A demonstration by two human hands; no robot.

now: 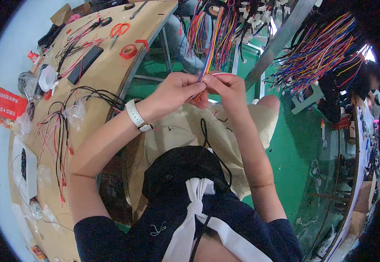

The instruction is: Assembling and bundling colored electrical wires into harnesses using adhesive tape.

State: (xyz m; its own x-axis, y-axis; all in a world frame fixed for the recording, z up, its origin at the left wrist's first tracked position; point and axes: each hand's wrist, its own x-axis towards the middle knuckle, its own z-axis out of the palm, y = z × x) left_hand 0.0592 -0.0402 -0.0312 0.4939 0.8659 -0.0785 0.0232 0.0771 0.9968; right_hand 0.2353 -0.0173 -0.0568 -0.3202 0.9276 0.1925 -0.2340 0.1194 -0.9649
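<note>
A bundle of coloured wires hangs down from a rack above my lap. My left hand pinches the lower end of the bundle between thumb and fingers. My right hand closes on the same wire ends from the right, and the two hands touch. A loop of red and white tape or wire curves over my right fingers. A white watch sits on my left wrist. The wire tips are hidden between my fingers.
A wooden workbench on my left carries red scissors, a red tape roll, a black bar and red and black wire harnesses. More coloured wires hang at upper right. The floor is green. Another person sits far right.
</note>
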